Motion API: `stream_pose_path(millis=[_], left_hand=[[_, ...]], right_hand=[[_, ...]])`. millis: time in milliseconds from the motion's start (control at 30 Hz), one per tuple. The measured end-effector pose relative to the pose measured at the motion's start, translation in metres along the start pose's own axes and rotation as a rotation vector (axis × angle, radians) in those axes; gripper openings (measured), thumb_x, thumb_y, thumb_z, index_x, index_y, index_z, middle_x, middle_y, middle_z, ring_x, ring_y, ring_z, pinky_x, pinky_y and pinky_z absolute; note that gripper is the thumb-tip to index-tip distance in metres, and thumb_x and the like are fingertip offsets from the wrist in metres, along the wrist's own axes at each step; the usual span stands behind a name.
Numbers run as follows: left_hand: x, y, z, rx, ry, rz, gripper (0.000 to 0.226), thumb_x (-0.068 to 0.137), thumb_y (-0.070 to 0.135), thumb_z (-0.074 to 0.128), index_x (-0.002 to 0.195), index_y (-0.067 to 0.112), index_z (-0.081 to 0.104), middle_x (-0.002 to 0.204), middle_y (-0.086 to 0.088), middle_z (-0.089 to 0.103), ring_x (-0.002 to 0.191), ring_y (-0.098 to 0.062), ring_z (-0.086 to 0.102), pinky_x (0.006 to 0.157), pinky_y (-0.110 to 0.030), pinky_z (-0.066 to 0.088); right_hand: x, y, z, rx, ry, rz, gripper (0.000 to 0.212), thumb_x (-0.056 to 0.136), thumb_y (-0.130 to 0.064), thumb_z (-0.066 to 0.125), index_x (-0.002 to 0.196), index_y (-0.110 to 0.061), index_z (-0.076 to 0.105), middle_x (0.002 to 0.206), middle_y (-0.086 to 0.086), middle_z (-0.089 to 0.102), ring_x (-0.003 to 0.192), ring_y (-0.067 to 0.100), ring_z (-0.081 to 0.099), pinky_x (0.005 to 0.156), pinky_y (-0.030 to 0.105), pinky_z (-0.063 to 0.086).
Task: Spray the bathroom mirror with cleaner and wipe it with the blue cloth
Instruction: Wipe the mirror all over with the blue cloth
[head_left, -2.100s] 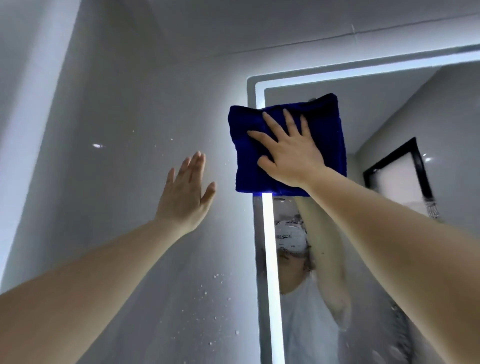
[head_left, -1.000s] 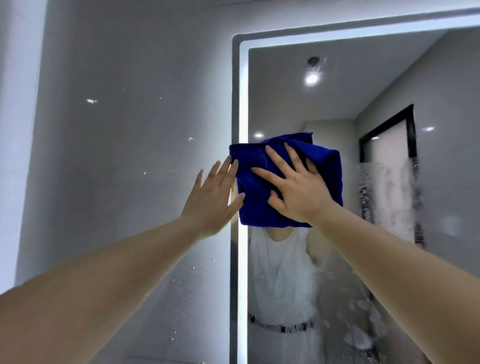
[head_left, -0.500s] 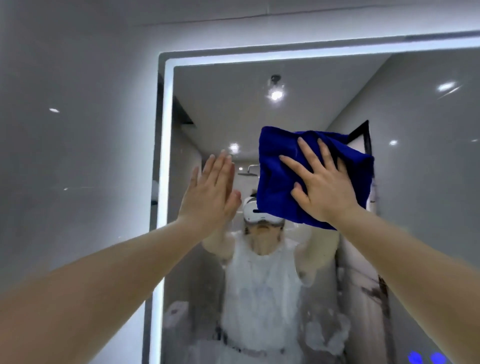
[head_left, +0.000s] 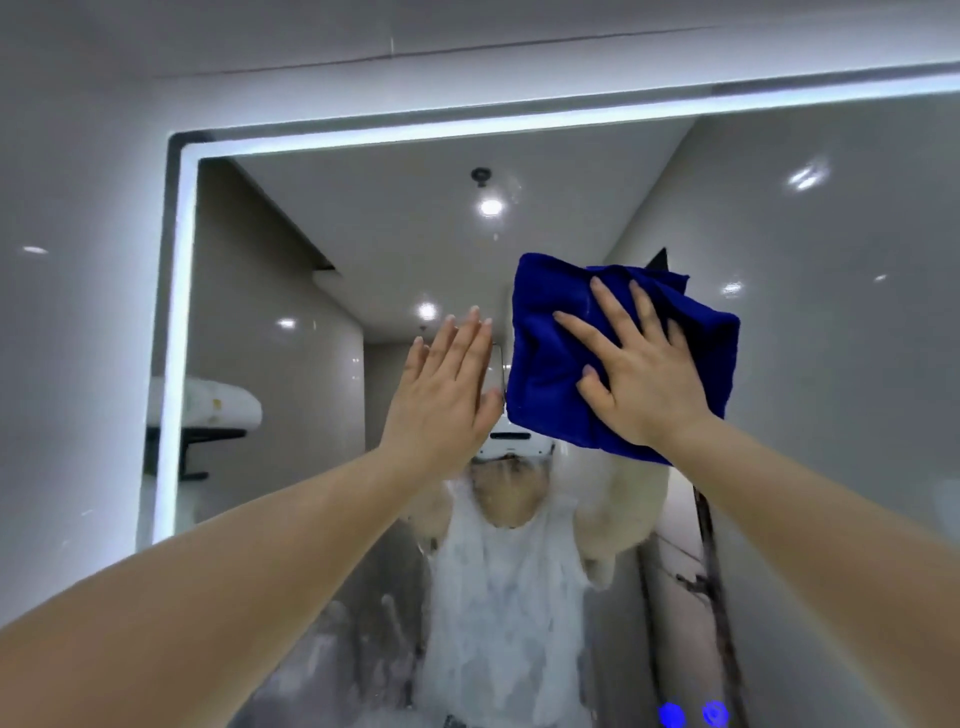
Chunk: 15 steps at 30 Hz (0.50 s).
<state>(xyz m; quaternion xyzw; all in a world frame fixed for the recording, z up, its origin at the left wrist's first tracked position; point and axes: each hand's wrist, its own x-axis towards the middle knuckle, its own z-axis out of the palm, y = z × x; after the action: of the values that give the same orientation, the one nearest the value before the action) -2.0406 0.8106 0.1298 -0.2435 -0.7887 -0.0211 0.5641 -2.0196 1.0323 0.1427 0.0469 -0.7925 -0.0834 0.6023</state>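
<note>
The blue cloth (head_left: 550, 358) is sliding rightward across the mirror (head_left: 805, 364), lying flat beneath the right hand's (head_left: 641, 384) spread, pressing fingers; the left hand (head_left: 441, 400) is resting open, holding nothing.

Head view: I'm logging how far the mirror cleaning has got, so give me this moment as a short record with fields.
mirror: wall-mounted, lit strip along its top and left edges
blue cloth: folded, pressed flat on the upper glass
right hand: open palm spread on the cloth, fingers splayed
left hand: open and flat, just left of the cloth, holding nothing
upper glass: looks clear
lower glass: foamy smears, not yet wiped
spray bottle: not in view
</note>
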Motion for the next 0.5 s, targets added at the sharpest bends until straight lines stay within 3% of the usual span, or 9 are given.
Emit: stream_pose_path(millis=[100,300,500], left_hand=[[0.001,0.017,0.005,0.030,-0.019,0.003,0.059,0.097,0.046,0.012,0.142,0.024,-0.019,0.156,0.005,-0.016,0.136,-0.007,-0.025,0.114,-0.034,-0.011],[0.000,0.028,0.007,0.044,-0.023,-0.047,0.067,0.087,0.054,-0.004,0.148,0.027,-0.008,0.156,0.007,-0.016,0.138,-0.007,-0.024,0.115,-0.034,-0.011],[0.015,0.063,0.020,0.034,-0.022,0.022,0.056,0.098,0.046,0.012,0.147,0.029,-0.010,0.156,0.006,-0.016,0.140,-0.011,-0.023,0.117,-0.037,-0.008]], right_hand=[[-0.009,0.031,0.000,-0.020,0.012,0.017,0.060,0.087,-0.049,0.020,0.146,-0.043,0.017,0.160,-0.002,0.009,0.145,0.034,0.010,0.107,0.056,0.025],[-0.023,0.086,-0.006,-0.015,0.018,0.066,0.061,0.086,-0.048,0.021,0.146,-0.042,0.020,0.160,0.000,0.012,0.144,0.036,0.011,0.106,0.059,0.025],[-0.022,0.088,-0.007,0.010,0.013,0.059,0.060,0.087,-0.048,0.021,0.146,-0.041,0.021,0.160,0.000,0.010,0.145,0.035,0.009,0.107,0.058,0.023]])
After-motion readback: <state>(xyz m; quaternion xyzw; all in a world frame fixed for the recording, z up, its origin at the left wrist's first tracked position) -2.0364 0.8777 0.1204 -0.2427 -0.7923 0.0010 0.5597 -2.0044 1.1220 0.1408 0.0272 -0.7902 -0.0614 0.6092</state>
